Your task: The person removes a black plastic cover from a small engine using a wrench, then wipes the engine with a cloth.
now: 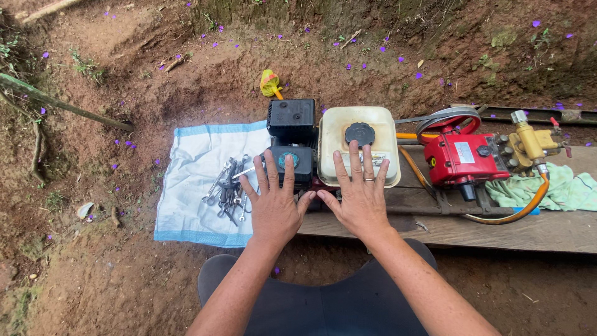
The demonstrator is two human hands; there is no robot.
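Wrenches (pixel 227 190) on cloth (pixel 193 186), left of engine (pixel 298 140)

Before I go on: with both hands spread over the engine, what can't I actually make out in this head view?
- Engine body below the cream fuel tank: hidden by the left hand and right hand.
- Wrenches on the white cloth: piled together, too small to count or size.
- Label on the red pump: too small to read.
- Green rag and wooden board: cut off by the right edge.
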